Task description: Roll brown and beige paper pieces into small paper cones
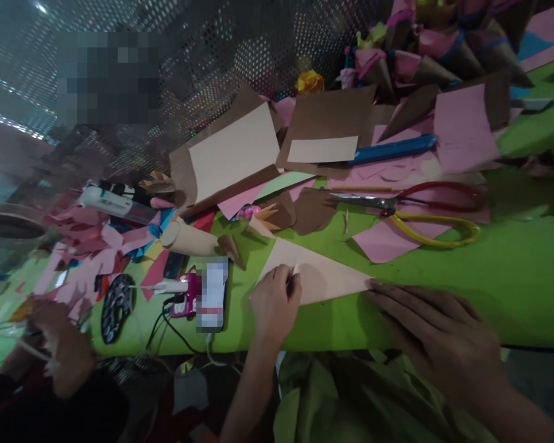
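A pale peach sheet of paper (pixel 314 274), folded to a long point on the right, lies on the green tabletop in front of me. My left hand (pixel 276 303) is closed on the paper's left part, fingers curled and thumb bent against them. With fingers stretched out and close together, my right hand (pixel 443 338) touches the pointed right tip. Scissors (pixel 392 206) with one red and one yellow handle lie beyond the paper, their blades pointing left. Pink paper (pixel 388 240) sits beneath the yellow handle.
A phone (pixel 213 295) and a magenta power adapter (pixel 184 301) with cables lie left of my hands. Behind are a cardboard tube (pixel 189 239), brown and cream sheets (pixel 235 151), a blue cutter (pixel 394 149) and paper cones (pixel 434 67). Another person's hand (pixel 58 338) is at far left.
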Demonstrator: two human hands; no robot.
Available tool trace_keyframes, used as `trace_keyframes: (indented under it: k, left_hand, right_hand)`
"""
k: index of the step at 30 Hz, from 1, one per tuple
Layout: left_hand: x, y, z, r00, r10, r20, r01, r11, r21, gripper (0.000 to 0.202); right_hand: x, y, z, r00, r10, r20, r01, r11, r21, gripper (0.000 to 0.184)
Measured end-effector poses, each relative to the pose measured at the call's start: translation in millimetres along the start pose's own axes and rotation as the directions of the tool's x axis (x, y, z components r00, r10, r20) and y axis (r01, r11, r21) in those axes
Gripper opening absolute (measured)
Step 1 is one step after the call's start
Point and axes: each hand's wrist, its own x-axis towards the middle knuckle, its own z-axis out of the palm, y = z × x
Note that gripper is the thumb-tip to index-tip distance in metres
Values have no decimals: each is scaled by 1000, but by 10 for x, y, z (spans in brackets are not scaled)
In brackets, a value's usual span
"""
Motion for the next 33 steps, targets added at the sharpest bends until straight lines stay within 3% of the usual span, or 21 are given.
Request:
trace_keyframes:
  k: [5, 13, 17, 20, 25, 29, 33]
  left_hand:
    - [-6, 1, 16, 1000, 5, -23, -5, 1000, 3, 13]
    - [-47, 18, 38, 999, 7, -42, -8, 1000, -19, 6]
    - [-73, -9, 99, 979, 95, -180, -95, 995, 7, 19]
    - [-66, -31, 157, 940, 234, -250, -221, 972, 80, 17]
    - [-51, -44, 201, 877, 465, -123, -449, 883, 138, 24]
    - [-205, -32, 186, 869, 487, -90, -473, 869, 143, 33]
    - [-432, -9, 197, 857, 508, -81, -487, 852, 191, 62]
  right_hand:
    - [0, 16, 0, 1000, -10, 20, 10, 1000, -12, 44]
    - [4, 19, 7, 997, -21, 76, 27, 997, -73, 58]
    - [-13, 27, 14, 996, -17, 86, 24, 996, -81, 56]
    - [-30, 34, 19, 996, -15, 90, 22, 997, -76, 56]
    - [-18, 21, -1, 993, -22, 118, 36, 993, -113, 55]
    - [24, -16, -36, 992, -51, 116, 68, 986, -150, 55]
    - [22, -40, -36, 992, -50, 119, 72, 979, -189, 60]
